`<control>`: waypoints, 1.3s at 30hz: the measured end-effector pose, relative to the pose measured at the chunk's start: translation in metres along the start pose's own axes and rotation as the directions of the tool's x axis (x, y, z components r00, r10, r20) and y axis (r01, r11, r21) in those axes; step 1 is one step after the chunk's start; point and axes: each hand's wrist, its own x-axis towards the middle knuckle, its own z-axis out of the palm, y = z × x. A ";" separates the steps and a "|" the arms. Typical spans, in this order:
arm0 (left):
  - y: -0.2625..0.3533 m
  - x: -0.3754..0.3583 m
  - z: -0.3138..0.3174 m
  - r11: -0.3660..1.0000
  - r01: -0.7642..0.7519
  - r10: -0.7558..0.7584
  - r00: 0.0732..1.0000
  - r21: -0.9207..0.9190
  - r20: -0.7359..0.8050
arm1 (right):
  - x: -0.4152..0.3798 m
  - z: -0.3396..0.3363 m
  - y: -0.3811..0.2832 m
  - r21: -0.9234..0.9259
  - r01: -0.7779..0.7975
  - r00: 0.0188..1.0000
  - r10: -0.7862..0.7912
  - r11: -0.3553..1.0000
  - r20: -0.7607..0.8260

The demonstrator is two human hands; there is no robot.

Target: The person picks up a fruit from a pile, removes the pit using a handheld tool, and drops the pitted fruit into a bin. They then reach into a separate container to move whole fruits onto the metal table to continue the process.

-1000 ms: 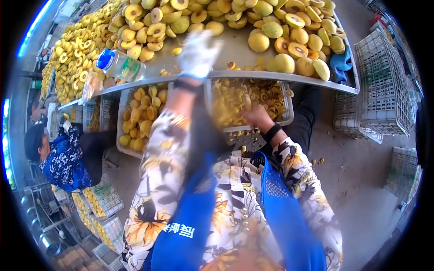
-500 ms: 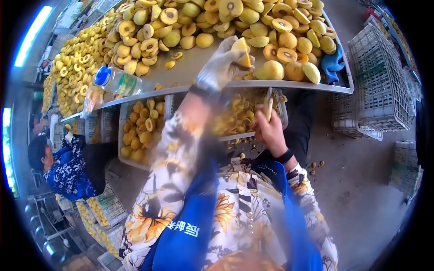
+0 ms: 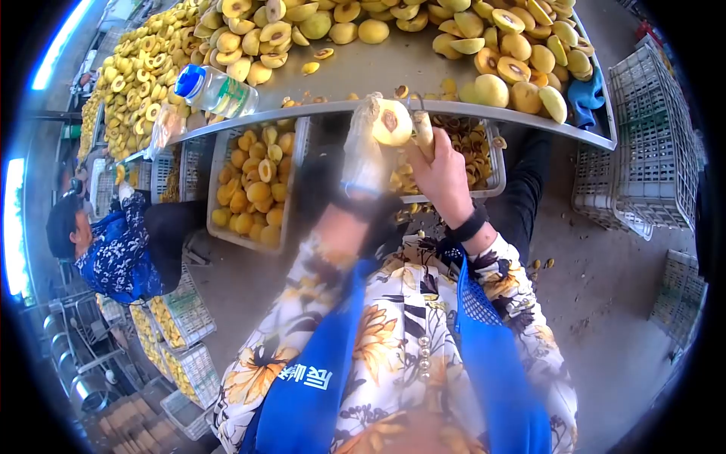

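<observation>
My left hand (image 3: 363, 147), in a pale glove, is closed around a yellow peach half (image 3: 392, 125) at the table's front edge. The peach half's cut face is turned up, showing a brown hollow or stone in the middle. My bare right hand (image 3: 442, 172) grips the light handle of a pitting tool (image 3: 423, 135), whose thin curved metal end (image 3: 415, 100) points away from me. The handle stands right beside the peach half. Beneath my hands, a crate (image 3: 493, 174) of peach scraps is partly covered by my arms.
The metal table (image 3: 355, 72) carries heaps of halved peaches (image 3: 514, 45), a blue-capped bottle (image 3: 215, 91) and a blue cloth (image 3: 584, 98). Below it sits a crate of peach halves (image 3: 253, 185). Stacked crates (image 3: 650, 136) stand at right; a person in blue (image 3: 121, 253) works at left.
My left hand has drawn back from the tabletop to the edge with the peach half, its cut face now showing. My right hand has risen, bringing the pitting tool beside the fruit.
</observation>
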 end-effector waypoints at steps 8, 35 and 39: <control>0.015 -0.027 0.020 0.999 -0.004 -0.009 0.974 0.054 0.227 | -0.016 -0.015 -0.023 -0.137 -0.004 0.971 0.037 0.991 0.238; 0.012 -0.031 0.013 0.853 -0.335 0.265 0.939 0.401 0.220 | -0.036 0.025 -0.001 0.107 -0.116 0.943 0.076 0.988 0.323; 0.022 -0.023 0.021 0.937 -0.043 0.036 0.999 0.346 0.027 | -0.031 0.011 -0.020 0.288 -0.517 0.773 0.295 0.806 0.561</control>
